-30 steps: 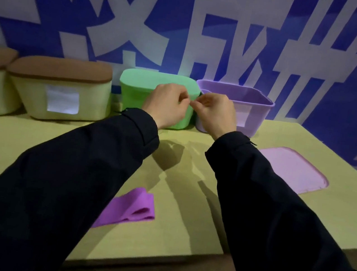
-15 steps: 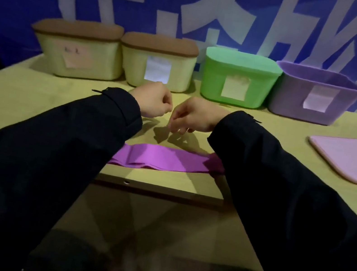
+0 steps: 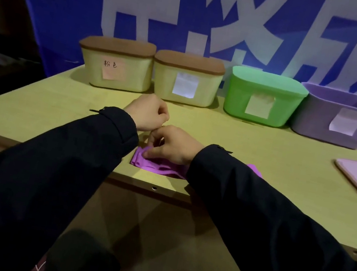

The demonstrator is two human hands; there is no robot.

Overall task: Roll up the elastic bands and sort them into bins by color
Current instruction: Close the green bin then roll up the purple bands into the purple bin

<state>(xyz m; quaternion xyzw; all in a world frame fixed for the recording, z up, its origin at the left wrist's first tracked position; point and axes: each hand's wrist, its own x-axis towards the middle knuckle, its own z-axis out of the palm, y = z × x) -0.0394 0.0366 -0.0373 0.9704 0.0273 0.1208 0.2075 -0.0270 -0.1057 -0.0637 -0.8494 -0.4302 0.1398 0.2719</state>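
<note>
Reading 粉色 on pink note (image 3: 112,70), left cream bin (image 3: 116,64), right hand (image 3: 172,145) pinching purple band (image 3: 157,167)

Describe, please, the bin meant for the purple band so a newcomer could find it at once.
Four bins line the back edge of the table, under the blue banner. Go to the far right end: the purple bin, beside the green bin. It alone has no lid on; its neighbours are all covered.

A crumpled purple elastic band (image 3: 157,167) lies at the table's near edge; four bins stand behind.
</note>
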